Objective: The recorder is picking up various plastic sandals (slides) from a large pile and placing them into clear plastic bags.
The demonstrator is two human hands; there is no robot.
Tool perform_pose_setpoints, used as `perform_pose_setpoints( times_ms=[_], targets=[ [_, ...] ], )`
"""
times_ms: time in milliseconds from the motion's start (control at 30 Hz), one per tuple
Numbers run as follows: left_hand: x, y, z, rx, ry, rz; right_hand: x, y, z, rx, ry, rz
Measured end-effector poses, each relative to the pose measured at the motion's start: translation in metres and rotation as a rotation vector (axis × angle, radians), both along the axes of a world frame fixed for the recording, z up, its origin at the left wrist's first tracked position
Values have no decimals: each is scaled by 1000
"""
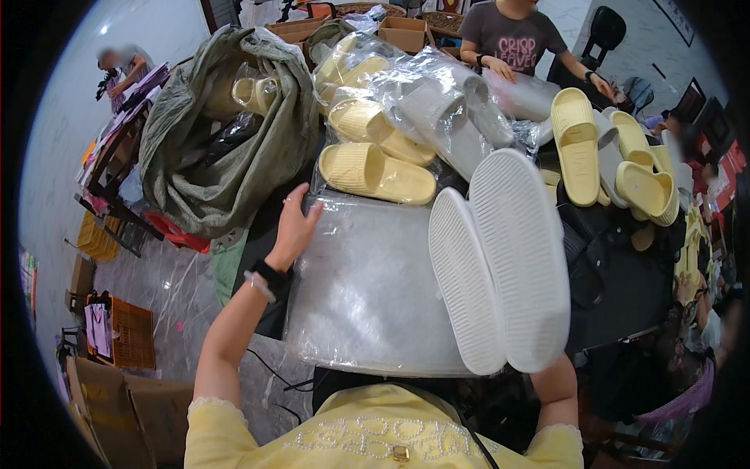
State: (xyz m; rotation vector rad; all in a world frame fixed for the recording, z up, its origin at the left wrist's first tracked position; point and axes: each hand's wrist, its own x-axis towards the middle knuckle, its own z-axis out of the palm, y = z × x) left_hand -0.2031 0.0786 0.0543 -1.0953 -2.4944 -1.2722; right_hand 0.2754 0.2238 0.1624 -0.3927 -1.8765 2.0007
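Observation:
A pair of white slippers (519, 258) is held up at the right, ribbed soles turned toward me. My right forearm runs up behind them; the slippers hide the hand and its fingers. Before me lies a stack of clear plastic bags (367, 281), partly covered by the slippers. At its far left corner is my left hand (293, 230), fingers apart, holding nothing. Just beyond the stack rests a yellow slipper (379, 173), with another yellow pair (375, 129) behind it.
A large green-grey sack (234, 168) with bagged slippers stands at left. Bagged grey slippers (441, 109) are piled at the back. More yellow slippers (576, 148) and black slippers (586, 266) lie at right on the black table (625, 313). Across it, a person (512, 39) handles slippers.

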Motion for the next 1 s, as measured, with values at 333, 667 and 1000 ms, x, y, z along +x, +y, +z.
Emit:
perform_pose_setpoints(
  times_ms=[333,667,1000],
  targets=[
    [158,-106,32,-622,86,-298,-147,46,8,-55,-57,98],
    [152,-97,4,-639,256,-131,-173,35,12,-84,-98,219],
    [196,-115,-4,-35,-331,-166,-246,-42,-14,926,-321,773]
  ],
)
